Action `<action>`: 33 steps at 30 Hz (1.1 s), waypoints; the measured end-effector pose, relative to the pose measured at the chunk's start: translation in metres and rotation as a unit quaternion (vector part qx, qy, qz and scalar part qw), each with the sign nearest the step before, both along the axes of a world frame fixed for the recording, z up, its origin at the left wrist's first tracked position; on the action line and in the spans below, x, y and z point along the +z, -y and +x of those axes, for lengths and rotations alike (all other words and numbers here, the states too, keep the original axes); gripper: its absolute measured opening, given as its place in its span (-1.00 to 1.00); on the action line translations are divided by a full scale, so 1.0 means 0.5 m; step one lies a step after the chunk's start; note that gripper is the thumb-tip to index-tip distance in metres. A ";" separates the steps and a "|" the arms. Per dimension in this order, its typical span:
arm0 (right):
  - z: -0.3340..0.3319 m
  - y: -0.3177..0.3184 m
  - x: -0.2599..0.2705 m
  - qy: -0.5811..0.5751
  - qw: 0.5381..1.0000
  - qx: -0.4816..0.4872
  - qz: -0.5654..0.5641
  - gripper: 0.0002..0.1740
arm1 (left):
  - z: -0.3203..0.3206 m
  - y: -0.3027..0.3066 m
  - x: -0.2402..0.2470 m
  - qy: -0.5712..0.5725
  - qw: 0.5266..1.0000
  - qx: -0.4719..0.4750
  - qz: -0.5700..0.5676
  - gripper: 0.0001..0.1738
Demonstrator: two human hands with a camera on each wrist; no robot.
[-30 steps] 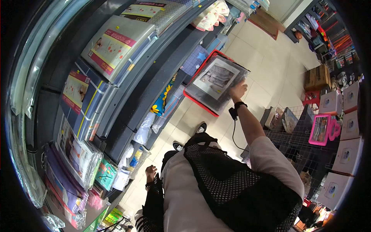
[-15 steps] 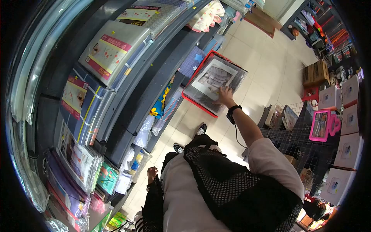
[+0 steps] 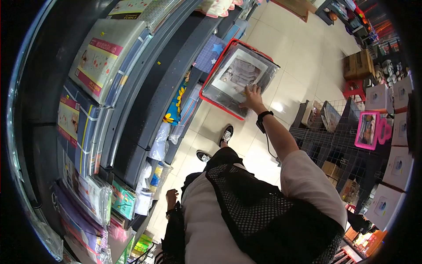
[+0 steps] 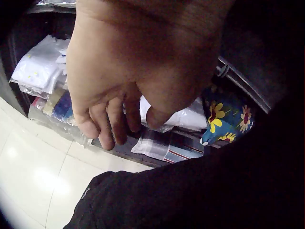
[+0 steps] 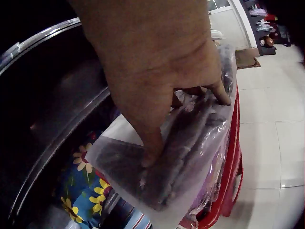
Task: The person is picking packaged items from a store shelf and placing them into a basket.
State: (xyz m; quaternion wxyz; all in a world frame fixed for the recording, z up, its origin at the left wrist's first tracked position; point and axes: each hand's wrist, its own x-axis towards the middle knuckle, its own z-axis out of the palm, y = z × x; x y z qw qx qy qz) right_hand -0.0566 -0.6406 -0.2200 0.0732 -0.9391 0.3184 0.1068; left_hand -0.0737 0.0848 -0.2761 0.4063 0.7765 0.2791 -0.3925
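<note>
Shelving [image 3: 151, 88] beside a red basket [image 3: 222, 108], with a clear-wrapped package [image 3: 239, 72] on top and my right hand [image 3: 253, 100] now on it.
From where I watch, the package sits at the basket's rim, its printed picture facing up; my right hand, a blur at its outer edge a second ago, presses the wrapping with fingers spread and thumb apart, while my left hand [image 3: 172, 199] hangs loosely curled and holding nothing, much as before.

Pale tiled floor [image 3: 293, 53] | dark shelving [image 3: 151, 83] left | wire racks [image 3: 327, 145] right
</note>
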 end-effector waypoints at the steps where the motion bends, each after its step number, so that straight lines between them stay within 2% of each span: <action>1: 0.000 0.000 0.004 0.000 1.000 0.016 -0.001 0.38 | 0.004 -0.004 -0.009 0.004 1.000 0.000 -0.004 -0.67; 4: 0.003 -0.006 0.030 -0.014 1.000 0.024 -0.011 0.36 | 0.019 -0.029 -0.060 -0.010 1.000 -0.003 -0.024 -0.67; 6: 0.010 -0.018 0.070 -0.024 0.999 0.020 -0.020 0.34 | 0.018 -0.039 -0.102 0.028 0.999 -0.012 -0.045 -0.67; 7: 0.005 -0.027 0.099 -0.020 1.000 -0.005 -0.001 0.27 | 0.022 -0.047 -0.118 0.061 0.996 -0.021 -0.060 -0.67; 8: 0.005 -0.033 0.116 -0.015 0.999 -0.030 0.018 0.19 | 0.032 -0.029 -0.092 0.067 0.996 -0.020 -0.063 -0.67; 9: 0.004 -0.031 0.116 -0.011 0.999 -0.029 0.015 0.19 | 0.036 -0.009 -0.065 0.118 0.978 -0.172 0.022 -0.68; 10: -0.003 -0.021 0.093 0.021 0.999 -0.041 0.027 0.11 | 0.042 0.005 -0.041 0.165 0.927 -0.318 0.108 -0.68; 11: -0.008 -0.015 0.084 0.053 0.996 -0.054 0.038 0.02 | 0.035 -0.023 -0.076 0.216 0.923 -0.310 0.075 -0.66; 12: -0.012 -0.017 0.091 0.056 0.996 -0.056 0.035 0.02 | 0.038 -0.018 -0.067 0.219 0.922 -0.311 0.072 -0.66; 14: -0.030 -0.033 0.101 0.118 0.990 -0.080 0.013 -0.17 | 0.031 -0.004 -0.029 0.174 0.946 -0.241 0.131 -0.62; 15: -0.044 -0.042 0.102 0.120 0.990 -0.080 0.011 -0.17 | 0.027 -0.025 -0.034 0.189 0.948 -0.239 0.090 -0.56; 17: -0.095 -0.062 0.087 0.242 0.955 -0.171 0.031 -0.32 | 0.013 -0.084 -0.113 0.207 0.942 -0.250 0.091 -0.55; 18: -0.127 -0.072 0.071 0.291 0.938 -0.183 0.044 -0.35 | 0.012 -0.096 -0.138 0.223 0.935 -0.261 0.093 -0.54; 19: -0.163 -0.082 0.048 0.338 0.919 -0.195 0.057 -0.37 | 0.008 -0.093 -0.134 0.223 0.922 -0.280 0.145 -0.52; 20: -0.195 -0.096 0.027 0.311 0.915 -0.248 0.069 -0.41 | 0.006 -0.096 -0.140 0.224 0.922 -0.280 0.143 -0.52; 21: -0.236 -0.111 -0.005 0.281 0.903 -0.303 0.116 -0.39 | 0.006 -0.102 -0.149 0.159 0.951 -0.229 0.133 -0.51; 22: -0.296 -0.113 -0.070 0.245 0.925 -0.271 0.106 -0.37 | 0.006 -0.103 -0.154 0.092 0.972 -0.177 0.122 -0.50; 23: -0.345 -0.130 -0.102 0.176 0.920 -0.310 0.164 -0.41 | 0.005 -0.094 -0.149 0.094 0.972 -0.178 0.120 -0.50; 24: -0.417 -0.124 -0.217 0.143 0.886 -0.340 0.280 -0.52 | 0.002 -0.074 -0.130 0.085 0.967 -0.191 0.146 -0.48; 25: -0.449 -0.139 -0.198 0.066 0.776 -0.418 0.468 -0.70 | 0.000 -0.051 -0.111 0.077 0.961 -0.203 0.170 -0.46; 27: -0.524 -0.202 -0.160 0.035 0.632 -0.495 0.595 -0.79 | 0.009 -0.031 -0.087 0.051 0.950 -0.249 0.180 -0.45; 28: -0.537 -0.244 -0.119 0.039 0.637 -0.522 0.566 -0.81 | 0.013 -0.046 -0.119 0.053 0.950 -0.251 0.179 -0.45; 30: -0.639 -0.251 -0.262 0.054 0.702 -0.398 0.588 -0.81 | 0.027 -0.079 -0.198 0.152 0.862 -0.472 0.106 -0.52; 31: -0.620 -0.275 -0.208 0.069 0.695 -0.459 0.549 -0.82 | 0.037 -0.066 -0.185 0.152 0.861 -0.474 0.104 -0.52; 32: -0.599 -0.302 -0.153 0.084 0.684 -0.517 0.507 -0.84 | 0.053 -0.053 -0.174 0.104 0.922 -0.368 0.056 -0.58; 33: -0.595 -0.311 -0.134 0.078 0.702 -0.515 0.486 -0.83 | 0.062 -0.041 -0.164 0.052 0.965 -0.256 0.007 -0.64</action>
